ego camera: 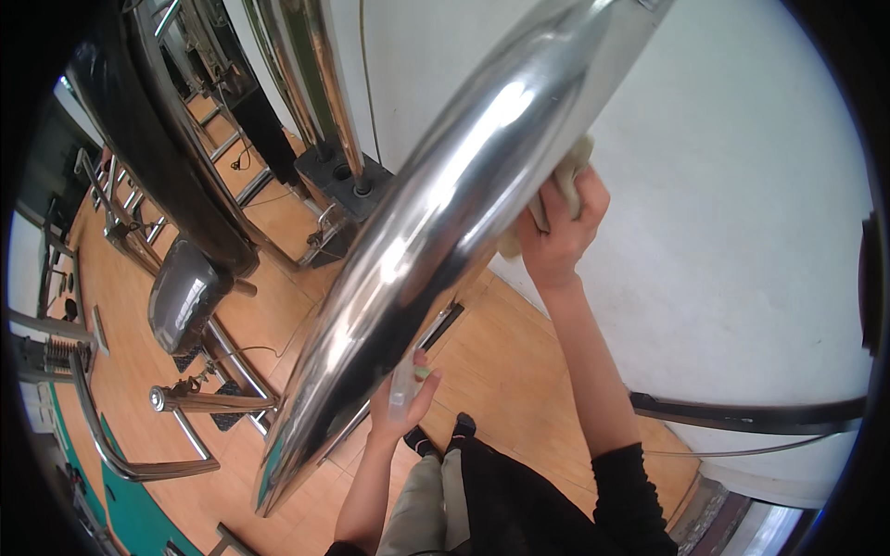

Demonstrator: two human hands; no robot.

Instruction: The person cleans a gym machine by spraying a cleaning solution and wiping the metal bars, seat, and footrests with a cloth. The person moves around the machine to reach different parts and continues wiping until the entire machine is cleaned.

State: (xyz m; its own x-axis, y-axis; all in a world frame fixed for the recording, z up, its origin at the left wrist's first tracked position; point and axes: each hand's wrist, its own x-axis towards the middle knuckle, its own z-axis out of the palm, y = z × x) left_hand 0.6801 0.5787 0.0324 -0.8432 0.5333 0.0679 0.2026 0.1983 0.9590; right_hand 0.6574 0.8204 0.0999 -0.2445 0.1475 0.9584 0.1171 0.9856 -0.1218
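Note:
A large, mirror-bright curved metal part (417,257) slants across the middle of the view, from the top right down to a narrow lower end at left. On its right side my right hand (567,229) presses a pale cloth (576,167), bunched between the fingers, against the metal. My left hand (403,403) holds a small translucent plastic container (401,389) with a light green part near its top. It is just right of the metal part's lower half. The container's far side and contents are hard to make out.
A white wall (723,264) stands close on the right. Chromed gym machine frames (229,361), a grey glossy pad (186,292) and a black weight block (348,181) stand at left on the orange tiled floor (500,361). A bent chrome bar (132,469) sticks out low at left.

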